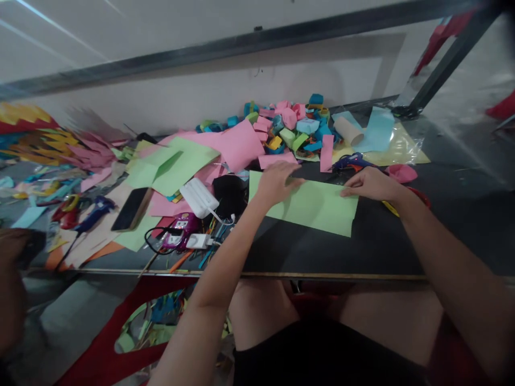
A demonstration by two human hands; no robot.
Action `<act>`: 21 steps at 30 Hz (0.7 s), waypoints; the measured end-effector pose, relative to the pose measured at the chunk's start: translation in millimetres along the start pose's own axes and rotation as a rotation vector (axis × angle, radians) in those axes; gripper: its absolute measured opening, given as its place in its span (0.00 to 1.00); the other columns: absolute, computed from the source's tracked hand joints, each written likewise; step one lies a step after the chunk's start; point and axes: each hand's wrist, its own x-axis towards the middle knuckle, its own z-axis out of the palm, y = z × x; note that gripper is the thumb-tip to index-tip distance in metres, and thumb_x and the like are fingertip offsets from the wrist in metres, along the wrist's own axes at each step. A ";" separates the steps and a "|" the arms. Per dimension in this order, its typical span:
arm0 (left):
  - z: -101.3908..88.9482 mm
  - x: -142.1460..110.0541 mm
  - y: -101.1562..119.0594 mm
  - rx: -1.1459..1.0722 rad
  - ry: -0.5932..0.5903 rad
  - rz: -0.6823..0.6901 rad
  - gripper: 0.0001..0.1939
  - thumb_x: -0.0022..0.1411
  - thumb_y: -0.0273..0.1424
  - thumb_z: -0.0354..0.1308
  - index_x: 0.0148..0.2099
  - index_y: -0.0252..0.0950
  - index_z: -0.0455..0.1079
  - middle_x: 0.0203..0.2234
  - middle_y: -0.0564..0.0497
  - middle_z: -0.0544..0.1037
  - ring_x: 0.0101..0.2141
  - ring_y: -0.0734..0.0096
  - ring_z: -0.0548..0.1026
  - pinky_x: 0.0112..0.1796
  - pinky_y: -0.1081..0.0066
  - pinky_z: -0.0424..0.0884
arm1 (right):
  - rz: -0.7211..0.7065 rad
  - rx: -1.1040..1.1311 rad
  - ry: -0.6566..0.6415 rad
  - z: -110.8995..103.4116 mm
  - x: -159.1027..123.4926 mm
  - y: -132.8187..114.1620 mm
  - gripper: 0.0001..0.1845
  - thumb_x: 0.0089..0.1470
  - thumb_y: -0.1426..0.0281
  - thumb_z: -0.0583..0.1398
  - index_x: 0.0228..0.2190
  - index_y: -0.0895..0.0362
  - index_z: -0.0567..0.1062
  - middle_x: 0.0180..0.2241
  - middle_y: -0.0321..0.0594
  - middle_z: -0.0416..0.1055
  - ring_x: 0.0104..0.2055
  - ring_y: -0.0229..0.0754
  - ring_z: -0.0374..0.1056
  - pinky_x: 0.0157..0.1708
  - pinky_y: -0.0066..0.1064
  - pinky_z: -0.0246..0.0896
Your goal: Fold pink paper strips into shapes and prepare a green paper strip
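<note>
A light green sheet of paper [311,210] lies at a slight slant near the front of the dark table. My left hand [277,185] is at its far left edge, with the fingers along the top and the thumb on the paper. At the upper right corner, my right hand [370,185] pinches the sheet between thumb and fingertips. Just beyond my right hand lies a blue glue gun [354,160]. Scissors with red and yellow handles [418,197] are partly hidden behind my right forearm.
Small folded paper pieces in several colours [287,126] are heaped by the wall, near a cardboard tube [348,131]. Leftward are green sheets [187,161], a phone [132,209], a purple power strip [182,228] and another glue gun [94,213]. Another person's hand [14,246] shows far left.
</note>
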 end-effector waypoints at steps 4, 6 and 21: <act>15.9 12.5 14.9 0.040 -0.275 -0.009 0.07 0.65 0.36 0.65 0.37 0.42 0.83 0.32 0.49 0.85 0.37 0.59 0.81 0.43 0.64 0.74 | -0.050 -0.059 0.034 -3.1 0.8 -7.6 0.17 0.41 0.49 0.69 0.27 0.49 0.84 0.25 0.35 0.77 0.33 0.46 0.72 0.34 0.36 0.62; 22.3 13.6 16.2 0.062 -0.267 -0.023 0.06 0.64 0.35 0.65 0.36 0.44 0.84 0.29 0.50 0.84 0.33 0.60 0.80 0.39 0.65 0.73 | -0.136 -0.065 0.155 0.0 -2.4 -16.2 0.16 0.42 0.53 0.69 0.29 0.50 0.82 0.31 0.38 0.80 0.37 0.48 0.73 0.37 0.37 0.63; 17.5 -4.3 6.9 0.021 -0.159 0.034 0.12 0.61 0.28 0.60 0.39 0.44 0.85 0.31 0.47 0.85 0.32 0.59 0.80 0.35 0.64 0.70 | -0.405 -0.143 0.355 53.1 20.5 -87.0 0.12 0.42 0.74 0.60 0.27 0.51 0.60 0.29 0.37 0.71 0.31 0.43 0.64 0.33 0.35 0.52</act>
